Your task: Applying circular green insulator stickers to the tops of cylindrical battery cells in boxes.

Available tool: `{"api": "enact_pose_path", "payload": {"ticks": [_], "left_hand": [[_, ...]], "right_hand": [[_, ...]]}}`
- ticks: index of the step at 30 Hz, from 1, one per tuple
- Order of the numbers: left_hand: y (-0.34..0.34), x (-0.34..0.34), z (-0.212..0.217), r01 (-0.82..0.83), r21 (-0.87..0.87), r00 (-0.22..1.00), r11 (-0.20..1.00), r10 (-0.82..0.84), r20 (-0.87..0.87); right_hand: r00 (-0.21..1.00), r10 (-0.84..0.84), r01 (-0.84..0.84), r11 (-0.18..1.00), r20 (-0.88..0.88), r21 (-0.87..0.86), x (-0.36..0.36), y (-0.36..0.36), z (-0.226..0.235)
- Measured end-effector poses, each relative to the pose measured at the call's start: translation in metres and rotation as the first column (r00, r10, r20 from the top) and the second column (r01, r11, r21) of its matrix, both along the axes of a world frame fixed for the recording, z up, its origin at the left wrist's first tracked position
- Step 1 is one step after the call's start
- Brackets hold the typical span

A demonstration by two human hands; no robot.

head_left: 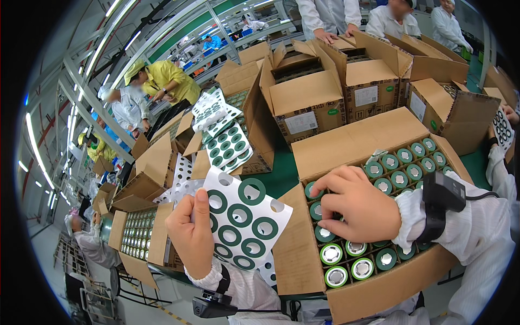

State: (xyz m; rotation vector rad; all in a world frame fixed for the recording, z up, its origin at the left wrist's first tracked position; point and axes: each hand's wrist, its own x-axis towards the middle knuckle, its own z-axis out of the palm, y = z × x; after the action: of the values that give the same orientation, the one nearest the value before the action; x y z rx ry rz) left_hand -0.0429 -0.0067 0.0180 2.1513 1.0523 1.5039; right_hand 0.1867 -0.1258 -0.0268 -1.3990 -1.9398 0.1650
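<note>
Your left hand [189, 233] pinches a white sheet of green ring stickers [242, 222] at lower centre of the frame, while your right hand [360, 208], fingers curled, presses on the battery cells [346, 260] standing in the open cardboard box [295, 254] beside it on the green tabletop [279, 173].

Single view: head-worn fisheye, looking steeply down and forward over the bench, upright, not mirrored. Close range: own forearms enter from the lower edge, open cardboard box [346, 146] fills centre-right. Straight edges bow near the rim; black vignette in the corners. Factory aisle recedes toward upper left.
</note>
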Motion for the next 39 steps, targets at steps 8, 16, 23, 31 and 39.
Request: {"api": "enact_pose_path", "payload": {"ticks": [8, 16, 23, 31, 39], "left_hand": [[0.000, -0.005, 0.001, -0.015, -0.006, 1.000, 1.000, 0.015, 0.012], [0.001, -0.003, 0.001, -0.015, 0.012, 1.000, 1.000, 0.015, -0.010], [-0.001, -0.005, 0.002, -0.019, -0.030, 1.000, 0.999, 0.020, 0.013], [0.001, -0.007, 0.000, 0.008, 0.003, 1.000, 1.000, -0.008, 0.026], [0.000, -0.008, 0.000, 0.017, -0.001, 0.999, 1.000, -0.017, 0.027]], "right_hand": [[0.767, -0.008, -0.192, 0.951, 0.642, 0.241, -0.014, -0.006, 0.011], [0.771, 0.343, -0.484, 0.863, 0.536, 0.143, -0.006, -0.006, 0.016], [0.993, 0.099, -0.106, 0.985, 0.060, 0.136, 0.019, 0.023, -0.008], [0.969, 0.154, -0.186, 0.970, 0.194, 0.159, 0.016, 0.016, -0.002], [0.922, 0.356, -0.375, 0.920, 0.152, 0.118, 0.029, 0.023, 0.006]]}}
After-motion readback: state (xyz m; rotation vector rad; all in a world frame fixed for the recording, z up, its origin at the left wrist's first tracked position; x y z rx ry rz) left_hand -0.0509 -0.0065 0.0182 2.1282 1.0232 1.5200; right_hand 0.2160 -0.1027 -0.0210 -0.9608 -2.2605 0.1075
